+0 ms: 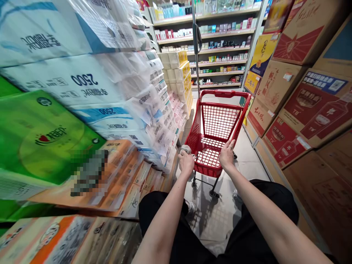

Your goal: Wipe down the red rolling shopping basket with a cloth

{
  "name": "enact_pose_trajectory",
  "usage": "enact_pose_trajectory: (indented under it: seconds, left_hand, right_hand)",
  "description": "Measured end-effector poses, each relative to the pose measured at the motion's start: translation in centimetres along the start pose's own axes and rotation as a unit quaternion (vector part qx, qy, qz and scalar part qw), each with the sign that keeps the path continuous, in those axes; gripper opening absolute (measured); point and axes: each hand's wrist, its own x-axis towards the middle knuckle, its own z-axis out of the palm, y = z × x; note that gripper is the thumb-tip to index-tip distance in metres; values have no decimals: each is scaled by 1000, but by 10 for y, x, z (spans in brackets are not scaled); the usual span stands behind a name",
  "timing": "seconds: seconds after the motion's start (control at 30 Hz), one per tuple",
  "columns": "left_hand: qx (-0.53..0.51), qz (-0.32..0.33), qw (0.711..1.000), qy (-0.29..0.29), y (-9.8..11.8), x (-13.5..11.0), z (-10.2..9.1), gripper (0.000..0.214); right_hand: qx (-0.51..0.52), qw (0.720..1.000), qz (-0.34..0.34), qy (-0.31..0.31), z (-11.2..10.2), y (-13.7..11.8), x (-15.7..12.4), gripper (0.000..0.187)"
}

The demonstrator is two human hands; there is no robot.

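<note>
A red plastic shopping cart (210, 170) with a grid basket stands in the aisle in front of my knees, and no goods show in its basket. My left hand (187, 162) is closed around a crumpled greyish-white cloth (186, 148) at the cart's near left corner. Part of the cloth hangs below the fingers. At the near right corner, my right hand (227, 156) grips the basket's edge, its fingers lying over the red rim. Both arms reach forward between my bent knees.
Tall stacks of wrapped tissue packs (90, 84) line the left side, with a green pack (46, 135) close by. Cardboard cartons (316, 102) are piled on the right. Shelves (220, 36) of small boxes stand behind the cart. A thin upright pole (197, 69) rises beside the cart.
</note>
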Motion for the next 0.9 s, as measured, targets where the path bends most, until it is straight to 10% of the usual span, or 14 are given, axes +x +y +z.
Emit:
enact_pose_trajectory:
  seconds: [0.3,0.53,0.9]
  left_hand:
    - [95,85,991,-34,-15,32,-15,28]
    - [117,286,943,-121,0,55,-24,25]
    - [-46,159,985,56,8,3,11,24]
  right_hand:
    - [8,1000,11,15,10,-1,8,84]
    - [-55,997,-44,-21,3,32,30,81]
    - [-28,999,33,-13,-3,42,36,75]
